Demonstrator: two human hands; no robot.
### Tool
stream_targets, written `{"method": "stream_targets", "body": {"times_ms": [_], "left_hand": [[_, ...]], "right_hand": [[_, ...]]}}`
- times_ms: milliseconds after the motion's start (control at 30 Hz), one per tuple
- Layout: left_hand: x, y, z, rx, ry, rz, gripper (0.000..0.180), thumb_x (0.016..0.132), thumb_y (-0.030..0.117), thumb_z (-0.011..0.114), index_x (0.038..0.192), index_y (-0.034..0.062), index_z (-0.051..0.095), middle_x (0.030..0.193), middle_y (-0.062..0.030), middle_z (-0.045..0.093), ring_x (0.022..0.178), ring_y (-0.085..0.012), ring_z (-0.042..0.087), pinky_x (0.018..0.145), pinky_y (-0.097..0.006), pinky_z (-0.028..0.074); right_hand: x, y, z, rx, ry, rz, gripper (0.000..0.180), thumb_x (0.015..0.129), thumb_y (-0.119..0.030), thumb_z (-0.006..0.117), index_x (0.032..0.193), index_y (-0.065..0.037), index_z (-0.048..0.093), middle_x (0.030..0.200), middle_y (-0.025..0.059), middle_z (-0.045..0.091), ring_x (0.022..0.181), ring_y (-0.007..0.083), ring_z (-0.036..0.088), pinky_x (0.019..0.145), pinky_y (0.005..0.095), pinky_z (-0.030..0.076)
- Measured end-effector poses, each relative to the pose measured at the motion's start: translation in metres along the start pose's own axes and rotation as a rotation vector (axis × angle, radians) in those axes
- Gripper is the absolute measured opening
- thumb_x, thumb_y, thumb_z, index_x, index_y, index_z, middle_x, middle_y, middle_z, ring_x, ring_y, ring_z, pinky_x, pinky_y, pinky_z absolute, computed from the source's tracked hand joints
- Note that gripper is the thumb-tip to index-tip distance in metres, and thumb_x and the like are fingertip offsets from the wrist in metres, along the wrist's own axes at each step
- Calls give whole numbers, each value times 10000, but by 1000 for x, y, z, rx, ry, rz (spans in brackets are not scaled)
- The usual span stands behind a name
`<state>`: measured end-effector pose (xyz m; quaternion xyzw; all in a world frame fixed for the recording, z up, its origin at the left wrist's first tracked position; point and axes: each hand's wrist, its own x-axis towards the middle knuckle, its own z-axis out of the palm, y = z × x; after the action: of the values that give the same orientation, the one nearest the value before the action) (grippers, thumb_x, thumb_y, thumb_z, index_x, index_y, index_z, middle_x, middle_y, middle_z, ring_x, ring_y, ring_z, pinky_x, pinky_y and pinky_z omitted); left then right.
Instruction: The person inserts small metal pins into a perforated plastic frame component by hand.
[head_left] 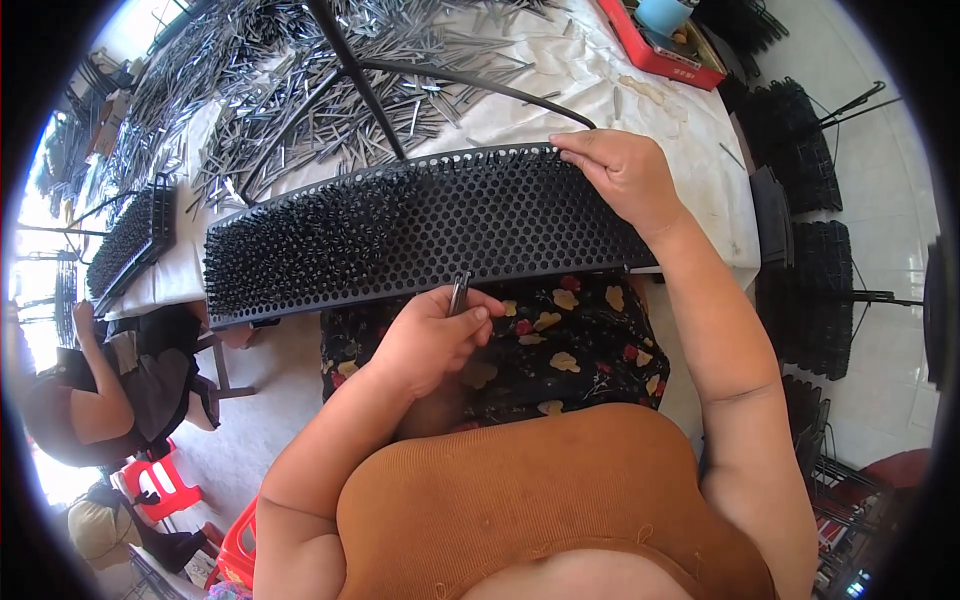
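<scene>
Head view first, and we read it from the left: another person (95,390) sits low at the picture's left edge beside a red stool (165,485), and above them a second black perforated tray (130,235) rests on the cloth-covered table (660,150).

Moving inward, the long black honeycomb tray (420,230) lies across our lap and the table's near edge. Its left part bristles with dark pins standing in the holes; from about the middle to the right end most holes show as bare openings, though a thin line of pins runs along the far rim. We judge the filling to be somewhere near half done, with the right stretch left to fill.

Our left hand (435,340) sits at the tray's near edge, fingers curled tight around a small bundle of metal pins (459,293), whose tips poke up between thumb and forefinger, touching or just beside the tray's rim. How many pins it grips we cannot tell.

Beyond the tray, a large heap of loose grey pins (330,90) covers the cloth, so plenty of stock remains.

Further right, our right hand (620,175) pinches the tray's far right rim, fingertips closed on the edge. Stacked black trays (810,280) stand on the tiled floor at the right.
</scene>
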<state>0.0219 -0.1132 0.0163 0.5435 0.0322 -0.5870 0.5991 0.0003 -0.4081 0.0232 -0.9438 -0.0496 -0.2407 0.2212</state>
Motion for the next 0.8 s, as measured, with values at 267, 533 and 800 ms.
{"method": "stream_targets", "body": {"times_ms": [267, 533, 800], "left_hand": [[0, -1, -2, -15, -1, -3, 132, 957, 75, 540, 1055, 15, 604, 763, 4, 560, 509, -17, 373, 423, -167, 266], [-1, -1, -2, -13, -5, -5, 126, 962, 74, 535, 1055, 17, 598, 766, 2, 561, 509, -17, 374, 424, -166, 266], [0, -1, -3, -5, -18, -1, 127, 963, 78, 535, 1061, 24, 595, 767, 3, 561, 516, -19, 375, 430, -166, 266]], "right_hand": [[-1, -3, -1, -40, 38, 33, 169, 838, -108, 710, 1001, -71, 736, 871, 91, 726, 752, 212, 693, 680, 278, 532], [-6, 2, -4, 35, -4, 149, 164, 841, -98, 708, 991, -37, 731, 902, 104, 729, 779, 199, 697, 708, 268, 534], [-4, 0, -2, -37, 62, 121, 129, 812, -92, 719, 931, -45, 732, 891, 83, 714, 814, 220, 662, 738, 297, 520]]}}
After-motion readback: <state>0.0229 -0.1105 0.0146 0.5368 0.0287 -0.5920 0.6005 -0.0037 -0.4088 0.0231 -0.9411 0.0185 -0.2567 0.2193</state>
